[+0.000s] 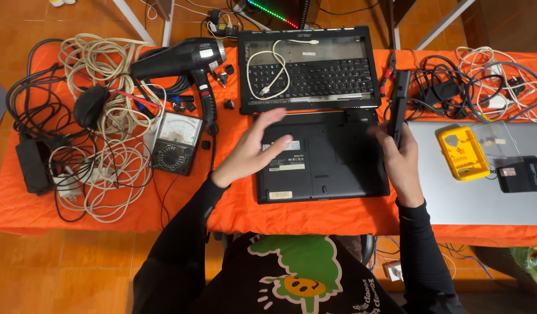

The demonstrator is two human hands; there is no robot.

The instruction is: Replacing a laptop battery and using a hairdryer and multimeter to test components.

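A black laptop base [332,160] lies upside down on the orange-covered table [233,212] in front of me. My left hand [254,148] hovers open over its left edge, fingers spread, holding nothing. My right hand [401,157] grips a long black laptop battery [400,104] at the base's right side, held upright on its end. Behind the base lies a black laptop keyboard frame [309,70] with a white cable [274,72] coiled on it.
A black hair dryer [181,58], an analogue multimeter [176,142], a black mouse [91,106] and tangled cables [100,145] fill the left. At right sit a grey closed laptop [472,192], a yellow bit case [461,152], a black adapter [521,174] and more cables [483,81].
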